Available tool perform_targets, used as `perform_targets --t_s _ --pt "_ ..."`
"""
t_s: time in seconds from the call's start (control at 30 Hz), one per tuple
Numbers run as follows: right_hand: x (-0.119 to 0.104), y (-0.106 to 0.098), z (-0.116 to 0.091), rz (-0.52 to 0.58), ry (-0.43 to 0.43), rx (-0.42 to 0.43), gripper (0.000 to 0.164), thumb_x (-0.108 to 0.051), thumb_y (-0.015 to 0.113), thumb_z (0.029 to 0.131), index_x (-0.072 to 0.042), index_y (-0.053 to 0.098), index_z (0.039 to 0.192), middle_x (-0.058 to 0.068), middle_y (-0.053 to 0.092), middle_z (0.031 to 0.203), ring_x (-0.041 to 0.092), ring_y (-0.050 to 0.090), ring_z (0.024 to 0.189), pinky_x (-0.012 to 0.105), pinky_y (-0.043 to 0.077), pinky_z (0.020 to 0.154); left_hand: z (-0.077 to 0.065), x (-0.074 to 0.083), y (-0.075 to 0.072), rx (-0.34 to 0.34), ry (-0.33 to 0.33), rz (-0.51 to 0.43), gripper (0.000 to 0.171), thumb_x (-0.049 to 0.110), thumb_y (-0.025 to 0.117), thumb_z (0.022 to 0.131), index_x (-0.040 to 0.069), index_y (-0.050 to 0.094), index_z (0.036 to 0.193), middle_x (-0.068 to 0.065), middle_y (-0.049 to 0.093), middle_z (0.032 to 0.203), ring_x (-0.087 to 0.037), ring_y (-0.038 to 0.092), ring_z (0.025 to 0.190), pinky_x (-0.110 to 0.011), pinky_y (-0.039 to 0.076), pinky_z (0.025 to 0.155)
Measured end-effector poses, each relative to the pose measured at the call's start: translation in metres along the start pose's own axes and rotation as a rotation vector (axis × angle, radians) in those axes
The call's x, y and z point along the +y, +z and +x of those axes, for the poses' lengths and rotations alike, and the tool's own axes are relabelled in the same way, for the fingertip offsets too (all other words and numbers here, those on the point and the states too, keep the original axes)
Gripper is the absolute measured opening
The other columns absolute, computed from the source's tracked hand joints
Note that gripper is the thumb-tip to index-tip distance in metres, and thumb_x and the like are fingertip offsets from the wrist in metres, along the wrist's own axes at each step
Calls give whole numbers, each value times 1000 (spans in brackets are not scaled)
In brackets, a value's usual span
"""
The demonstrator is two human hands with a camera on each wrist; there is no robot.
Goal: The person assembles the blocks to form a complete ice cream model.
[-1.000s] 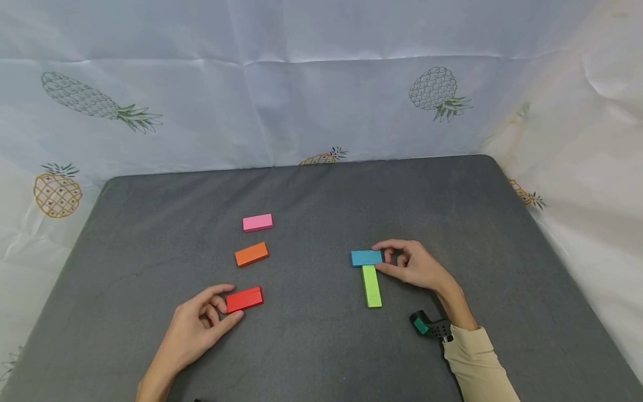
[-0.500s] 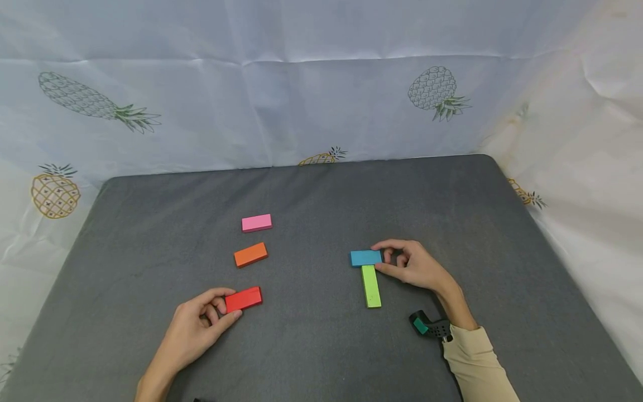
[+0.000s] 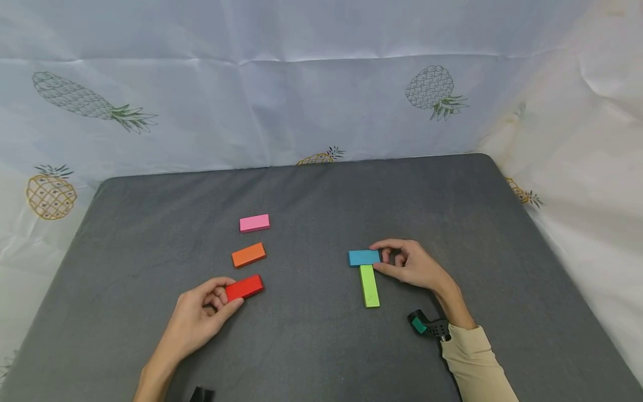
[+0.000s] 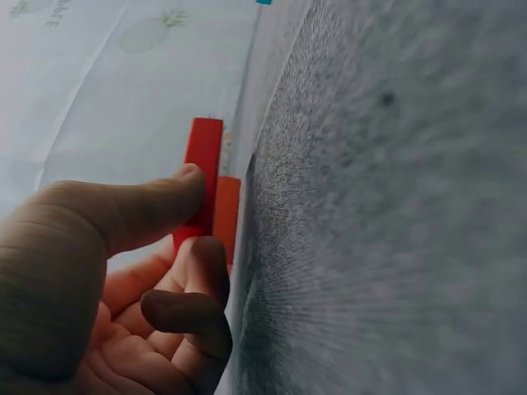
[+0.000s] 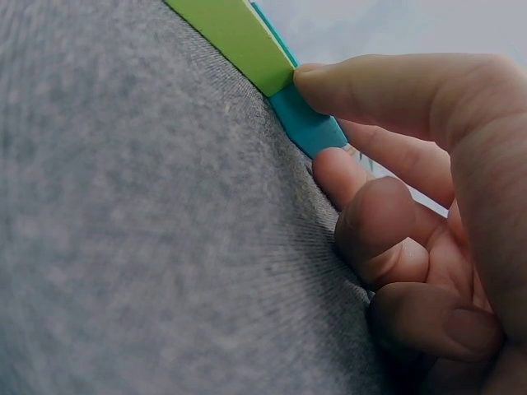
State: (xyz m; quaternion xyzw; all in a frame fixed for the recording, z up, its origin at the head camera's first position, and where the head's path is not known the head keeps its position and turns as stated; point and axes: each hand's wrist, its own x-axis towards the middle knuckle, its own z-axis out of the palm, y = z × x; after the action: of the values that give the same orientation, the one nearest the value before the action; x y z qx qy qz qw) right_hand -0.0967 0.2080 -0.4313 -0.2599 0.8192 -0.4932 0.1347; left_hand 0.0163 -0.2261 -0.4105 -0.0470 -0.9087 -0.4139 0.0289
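Note:
My left hand (image 3: 198, 318) pinches a red block (image 3: 244, 287) by its left end, thumb on the near side and a finger on the far side. In the left wrist view the red block (image 4: 203, 169) stands off the cloth, with the orange block (image 4: 227, 218) behind it. On the right, my right hand (image 3: 414, 264) pinches the right end of a blue block (image 3: 364, 257) lying flat. A lime green block (image 3: 369, 286) runs toward me from the blue one's near edge, forming a T. In the right wrist view the green block (image 5: 239, 41) meets the blue block (image 5: 305, 121).
Beyond the red block lie an orange block (image 3: 248, 255) and a pink block (image 3: 254, 223) on the grey cloth-covered table (image 3: 311, 346). A white curtain with pineapple prints (image 3: 201, 111) hangs behind the table. A black and green wrist strap (image 3: 427, 325) is by the right sleeve.
My left hand has lifted the red block off the cloth and moved it slightly away from me, nearer the orange block. My right hand stays on the blue block.

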Motion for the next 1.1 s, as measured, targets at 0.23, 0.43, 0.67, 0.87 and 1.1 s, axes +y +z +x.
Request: perform_targets --t_s 0.23,0.43,0.67,0.87,1.1 --pt "0 0 1 -2 4 -1 32 -5 75 91 -4 69 123 5 61 85 -2 31 45 19 32 41 11 6 2 -8 -8 -22 29 13 85 84 5 70 109 4 56 72 2 50 55 -18 45 51" --pt "0 0 1 6 4 0 32 -5 75 91 -4 69 123 6 61 85 -2 30 45 19 31 41 22 10 8 -3 28 -46 27 10 84 84 4 71 107 3 56 72 2 51 57 -16 47 52" --pt "0 0 0 15 2 -4 32 -4 74 92 -3 69 123 6 60 86 -3 29 45 18 30 41 40 19 16 -7 71 -65 28 8 83 84 1 70 107 1 58 74 2 53 59 -17 47 55" --pt "-1 -1 0 13 3 -4 32 -4 74 91 -3 69 123 6 60 85 -2 28 45 18 30 41 55 33 30 -52 80 -135 27 11 83 85 2 72 109 0 60 76 0 55 62 -17 48 58" --pt "-1 0 0 13 0 -4 32 -4 74 92 -3 69 123 6 60 85 -1 28 44 19 30 40 70 48 48 -148 60 -194 27 14 81 88 4 70 111 -1 59 78 -3 55 63 -19 49 61"
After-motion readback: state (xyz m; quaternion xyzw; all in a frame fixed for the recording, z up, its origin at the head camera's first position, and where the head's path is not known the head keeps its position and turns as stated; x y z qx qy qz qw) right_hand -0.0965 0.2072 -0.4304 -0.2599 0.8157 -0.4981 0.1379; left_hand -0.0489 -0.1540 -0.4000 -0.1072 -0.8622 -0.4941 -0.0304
